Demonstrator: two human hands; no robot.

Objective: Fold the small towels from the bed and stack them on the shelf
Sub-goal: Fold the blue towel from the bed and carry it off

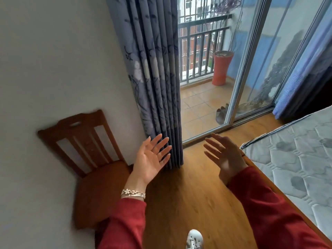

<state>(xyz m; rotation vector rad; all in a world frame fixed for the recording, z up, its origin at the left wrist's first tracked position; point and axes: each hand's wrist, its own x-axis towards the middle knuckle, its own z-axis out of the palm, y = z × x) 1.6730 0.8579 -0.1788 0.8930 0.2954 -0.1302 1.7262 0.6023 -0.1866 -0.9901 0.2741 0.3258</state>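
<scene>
My left hand (150, 159) is raised over the wooden floor with its fingers spread and its palm facing right, holding nothing. My right hand (224, 155) is held up opposite it, fingers straight, palm facing left, also empty. Both arms wear red sleeves, and a bracelet sits on the left wrist. The bed (296, 159), a bare quilted grey mattress on a wooden frame, fills the right side. No towel and no shelf is in view.
A wooden chair (89, 159) stands against the white wall at the left. A grey patterned curtain (154, 69) hangs ahead beside an open sliding glass door (255, 69) to a tiled balcony with a red pot (221, 69). A white shoe (195, 239) shows at the bottom.
</scene>
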